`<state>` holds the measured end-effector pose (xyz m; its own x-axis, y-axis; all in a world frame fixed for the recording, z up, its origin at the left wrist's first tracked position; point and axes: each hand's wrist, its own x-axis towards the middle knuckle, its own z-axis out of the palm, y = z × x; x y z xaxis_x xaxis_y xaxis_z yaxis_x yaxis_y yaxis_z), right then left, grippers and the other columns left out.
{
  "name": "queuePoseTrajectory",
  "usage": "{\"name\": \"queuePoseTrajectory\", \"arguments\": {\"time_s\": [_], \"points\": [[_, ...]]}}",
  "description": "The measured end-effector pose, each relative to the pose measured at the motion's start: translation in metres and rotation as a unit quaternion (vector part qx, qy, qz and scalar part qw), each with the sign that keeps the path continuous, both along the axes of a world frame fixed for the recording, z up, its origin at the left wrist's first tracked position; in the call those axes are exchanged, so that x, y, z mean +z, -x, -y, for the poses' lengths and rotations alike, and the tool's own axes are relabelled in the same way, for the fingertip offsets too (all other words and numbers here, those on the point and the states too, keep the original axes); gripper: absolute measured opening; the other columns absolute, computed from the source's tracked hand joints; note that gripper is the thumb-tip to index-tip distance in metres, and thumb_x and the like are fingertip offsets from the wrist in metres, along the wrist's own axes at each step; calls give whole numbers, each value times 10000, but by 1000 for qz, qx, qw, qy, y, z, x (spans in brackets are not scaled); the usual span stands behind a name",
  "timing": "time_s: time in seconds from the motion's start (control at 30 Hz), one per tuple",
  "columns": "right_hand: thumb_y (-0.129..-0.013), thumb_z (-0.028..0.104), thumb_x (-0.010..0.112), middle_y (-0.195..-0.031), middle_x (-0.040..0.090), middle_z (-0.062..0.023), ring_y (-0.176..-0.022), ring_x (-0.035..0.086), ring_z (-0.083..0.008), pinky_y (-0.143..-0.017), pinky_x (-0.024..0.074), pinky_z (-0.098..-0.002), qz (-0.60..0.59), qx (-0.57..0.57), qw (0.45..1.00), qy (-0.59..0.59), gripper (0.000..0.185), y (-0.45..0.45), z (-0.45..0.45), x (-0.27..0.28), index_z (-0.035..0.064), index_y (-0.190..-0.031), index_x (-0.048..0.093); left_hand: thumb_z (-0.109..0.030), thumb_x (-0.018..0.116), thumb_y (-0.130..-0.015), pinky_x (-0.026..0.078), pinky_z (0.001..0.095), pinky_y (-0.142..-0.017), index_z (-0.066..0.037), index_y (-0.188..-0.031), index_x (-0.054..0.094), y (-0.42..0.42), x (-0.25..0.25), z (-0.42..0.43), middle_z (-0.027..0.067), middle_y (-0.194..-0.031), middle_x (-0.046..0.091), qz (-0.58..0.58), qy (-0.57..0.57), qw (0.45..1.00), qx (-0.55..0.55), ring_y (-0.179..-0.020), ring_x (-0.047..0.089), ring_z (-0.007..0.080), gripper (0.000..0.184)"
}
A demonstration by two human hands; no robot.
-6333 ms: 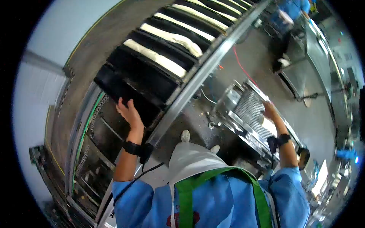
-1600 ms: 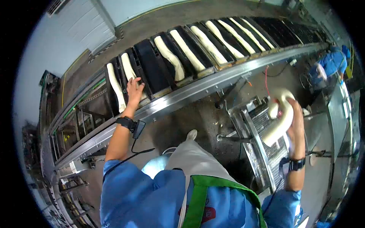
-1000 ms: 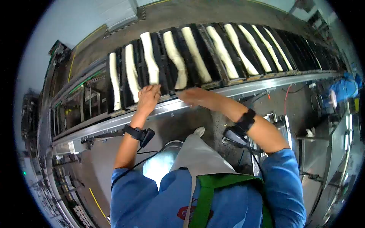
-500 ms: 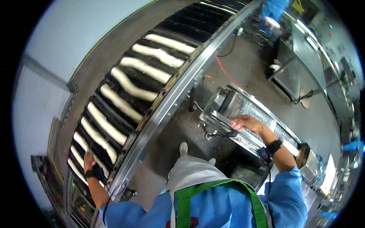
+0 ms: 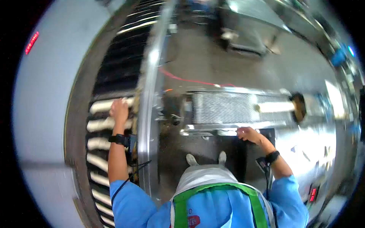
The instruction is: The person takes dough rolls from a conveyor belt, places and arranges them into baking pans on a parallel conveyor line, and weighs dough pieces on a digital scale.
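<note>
Although blur softens the left hand [image 5: 120,108], its fingers look bent over the farthest dough strip [image 5: 103,105] of the near group; their tips are hard to make out, so I cannot tell whether they pinch it or rest apart. That hand and forearm hide parts of the strips, which lie crosswise on the tray line [image 5: 118,72]; I count about eight from the fingers back toward the body, the last cut off by the dark picture border. Beyond the fingers run dark trays, then a few thin, smeared pale strips. The right hand [image 5: 249,135] has loosely curled fingers just beside the near rail of the mesh conveyor [image 5: 224,108]; whether their tips meet I cannot tell. Past them, one dough roll [image 5: 277,106] reaches from a dark opening [image 5: 299,107]. Between the hands, floor shows alongside the metal rail [image 5: 150,114].
</note>
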<state>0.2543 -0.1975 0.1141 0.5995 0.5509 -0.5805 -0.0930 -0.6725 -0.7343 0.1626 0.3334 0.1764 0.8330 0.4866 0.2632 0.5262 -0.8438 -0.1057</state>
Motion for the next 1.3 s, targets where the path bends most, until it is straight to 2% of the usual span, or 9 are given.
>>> {"name": "queuePoseTrajectory", "arguments": {"time_s": [0.07,0.43,0.7,0.83,0.9,1.0,1.03,1.1,1.3], "points": [[-776,218,487,-819,562,-110,-759,528,-218,-687,423,-310,230,156,955,107,240,2,30,-4,44,-932,541,-356,380,-793,397,413,-655,-40,-751,596,-48,-14,-2,159,-751,573,-98,21,995,9,-769,540,308,385],[-678,212,536,-1220,312,-106,-1082,327,-310,-755,362,-478,271,-270,800,462,422,95,236,-10,159,-1086,445,-562,297,-766,368,452,-691,43,-786,583,-37,-62,-37,214,-814,560,-201,106,970,88,-765,498,393,669],[-707,93,502,-1197,344,-89,-1102,326,-259,-850,337,-405,457,-126,819,323,425,-68,195,-27,113,-1119,402,-531,319,-780,375,456,-673,19,-854,567,-21,-51,-2,199,-846,560,-150,133,972,126,-785,507,385,608],[-757,154,462,-1192,370,-107,-1109,338,-278,-881,299,-449,532,73,779,324,377,-149,144,-49,124,-1129,402,-408,465,-764,347,358,-821,39,-1095,416,-20,-11,103,162,-1132,420,212,519,808,180,-1024,413,251,558],[-731,188,496,-1114,435,-113,-1053,390,-285,-863,296,-475,402,106,855,310,388,-161,123,-35,118,-1106,425,28,484,-693,275,333,-920,27,-1166,316,1,-26,89,156,-1165,373,161,353,911,-143,-1101,335,239,502],[-641,248,620,-997,502,-125,-911,476,-297,-767,387,-399,394,242,842,279,479,-192,126,-46,32,-1037,460,160,347,-635,243,311,-942,40,-1167,305,-1,-39,78,180,-1161,371,185,233,950,-91,-1099,342,275,548],[-633,243,620,-962,517,-125,-879,493,-266,-763,397,-355,351,182,901,178,530,-192,124,-21,-20,-1056,439,-32,409,-659,205,314,-953,23,-1199,239,-9,-49,75,170,-1212,285,226,432,873,-26,-1138,266,260,569],[-637,183,600,-887,529,-163,-750,542,-230,-650,468,-353,308,84,944,-85,429,-194,106,-9,-32,-978,455,-416,532,-708,129,318,-976,-11,-1264,107,-26,-71,69,148,-1315,112,439,712,523,163,-1216,115,231,808],[-740,247,526,-854,469,-160,-620,542,-142,-500,516,-216,-27,14,954,-297,505,-121,-102,127,-83,-1064,323,-510,446,-730,21,347,-981,-69,-1269,-92,-20,-92,76,96,-1337,-98,440,724,502,172,-1230,-57,202,881]]}}
